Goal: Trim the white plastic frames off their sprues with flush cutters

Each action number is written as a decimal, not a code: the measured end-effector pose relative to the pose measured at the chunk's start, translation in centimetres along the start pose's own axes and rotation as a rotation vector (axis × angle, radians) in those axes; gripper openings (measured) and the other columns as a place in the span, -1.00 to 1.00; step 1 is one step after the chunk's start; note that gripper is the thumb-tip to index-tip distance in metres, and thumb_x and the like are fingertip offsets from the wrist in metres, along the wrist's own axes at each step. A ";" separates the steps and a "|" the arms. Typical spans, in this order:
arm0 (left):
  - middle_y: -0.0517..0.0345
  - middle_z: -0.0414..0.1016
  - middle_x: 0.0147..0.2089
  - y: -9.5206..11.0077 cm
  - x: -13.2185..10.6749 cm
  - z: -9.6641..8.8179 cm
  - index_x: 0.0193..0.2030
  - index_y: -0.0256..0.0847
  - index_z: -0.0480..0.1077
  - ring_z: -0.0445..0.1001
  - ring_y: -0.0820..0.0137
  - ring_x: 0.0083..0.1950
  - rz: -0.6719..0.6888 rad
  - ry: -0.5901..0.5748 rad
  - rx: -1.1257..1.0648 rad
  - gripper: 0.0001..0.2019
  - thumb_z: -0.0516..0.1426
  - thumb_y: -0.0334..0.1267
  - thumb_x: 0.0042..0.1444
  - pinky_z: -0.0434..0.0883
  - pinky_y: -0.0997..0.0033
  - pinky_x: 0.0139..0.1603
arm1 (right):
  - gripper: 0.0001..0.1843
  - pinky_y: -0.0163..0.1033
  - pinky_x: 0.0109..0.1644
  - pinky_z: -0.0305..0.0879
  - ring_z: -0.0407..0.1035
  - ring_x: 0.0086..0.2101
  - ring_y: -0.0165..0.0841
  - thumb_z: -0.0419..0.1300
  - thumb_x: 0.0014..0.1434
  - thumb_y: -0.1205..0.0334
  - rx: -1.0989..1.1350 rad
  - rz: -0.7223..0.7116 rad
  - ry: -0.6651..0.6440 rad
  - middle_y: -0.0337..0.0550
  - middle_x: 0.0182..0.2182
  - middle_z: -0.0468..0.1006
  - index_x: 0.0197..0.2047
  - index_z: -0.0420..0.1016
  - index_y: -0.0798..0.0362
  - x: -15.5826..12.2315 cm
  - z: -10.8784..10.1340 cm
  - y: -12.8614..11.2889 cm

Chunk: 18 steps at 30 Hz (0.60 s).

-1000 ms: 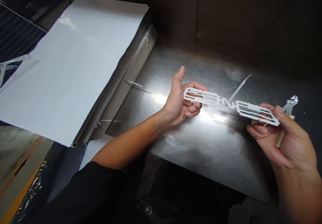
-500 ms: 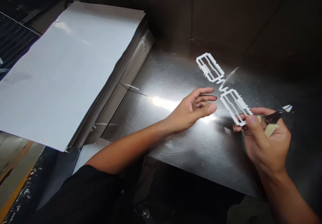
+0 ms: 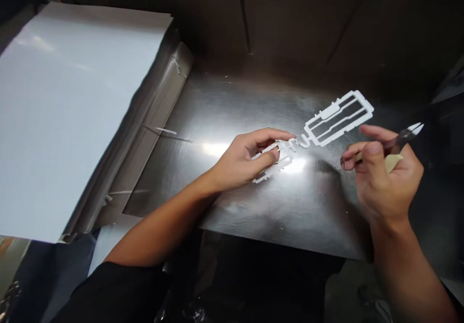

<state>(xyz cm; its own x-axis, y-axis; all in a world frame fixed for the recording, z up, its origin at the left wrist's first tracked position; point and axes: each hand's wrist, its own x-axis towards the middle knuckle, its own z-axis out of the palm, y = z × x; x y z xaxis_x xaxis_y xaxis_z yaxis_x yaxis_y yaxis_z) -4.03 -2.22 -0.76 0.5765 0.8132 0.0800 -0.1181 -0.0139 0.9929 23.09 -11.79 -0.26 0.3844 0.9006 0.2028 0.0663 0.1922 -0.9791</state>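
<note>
A white plastic piece [image 3: 315, 141] made of two slotted frames joined by a wavy link is held up above the metal table. My left hand [image 3: 250, 161] grips its nearer frame between thumb and fingers, covering part of that frame. The farther frame points up and right, toward my right hand [image 3: 386, 178], which is apart from it. Lying through my right hand is a small cutting tool like nippers [image 3: 408, 135], its pale pointed tip sticking out past the index finger. A pale yellow part [image 3: 393, 162] shows at the palm; the fingers hide most of the tool.
On the left stands a tall stack of large white sheets [image 3: 83, 95] with loose strap ends [image 3: 165, 130] jutting from its side. The scratched metal table [image 3: 232, 207] ends at a near edge. A dark panel rises behind it.
The white plastic piece has passed from my right hand to my left and swung round, its free frame now pointing right. My right hand has let go of it but keeps the nippers.
</note>
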 end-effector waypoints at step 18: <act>0.02 0.84 0.08 2.4 -0.6 -0.7 0.02 0.00 0.86 0.81 0.19 -0.01 -0.152 -0.040 0.101 -0.76 0.40 -0.35 0.29 0.73 0.32 0.00 | -0.65 -0.11 -0.38 0.39 0.38 -0.46 -0.22 0.50 0.35 0.21 0.257 0.122 -0.203 0.01 -0.37 0.64 0.17 0.88 0.01 1.3 -1.4 -2.0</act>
<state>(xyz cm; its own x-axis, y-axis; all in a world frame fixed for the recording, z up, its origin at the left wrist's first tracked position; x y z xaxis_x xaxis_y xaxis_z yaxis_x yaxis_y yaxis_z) -5.20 -2.35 1.52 0.6138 0.7863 -0.0706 0.0536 0.0477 0.9974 24.79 -11.55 1.94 0.1825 0.9772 0.1083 -0.2132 0.1469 -0.9659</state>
